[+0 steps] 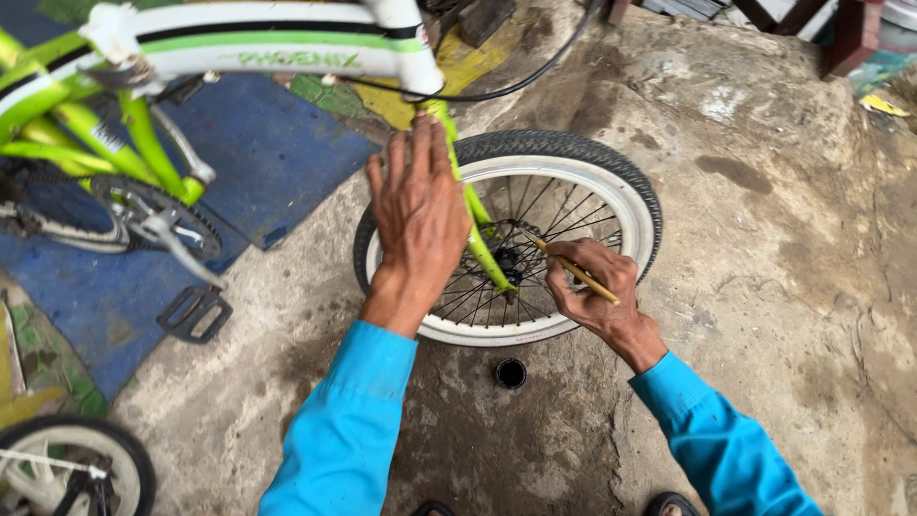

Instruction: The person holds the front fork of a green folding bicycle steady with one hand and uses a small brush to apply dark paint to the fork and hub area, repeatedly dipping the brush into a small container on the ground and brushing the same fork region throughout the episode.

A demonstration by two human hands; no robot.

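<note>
A small green and white bicycle (258,43) stands on the ground in front of me. My left hand (415,215) rests on its green front fork (482,244), fingers spread along the fork leg above the front wheel (611,191). Down at the wheel's hub (506,263), my right hand (592,287) grips a thin wooden-handled tool (573,270), whose tip points in among the spokes. Both my sleeves are bright blue.
A small black round cap or tin (510,373) sits on the concrete below the wheel. The crank, chainring and black pedal (194,313) hang at the left over a blue mat (267,153). Another small wheel (76,468) shows at the bottom left.
</note>
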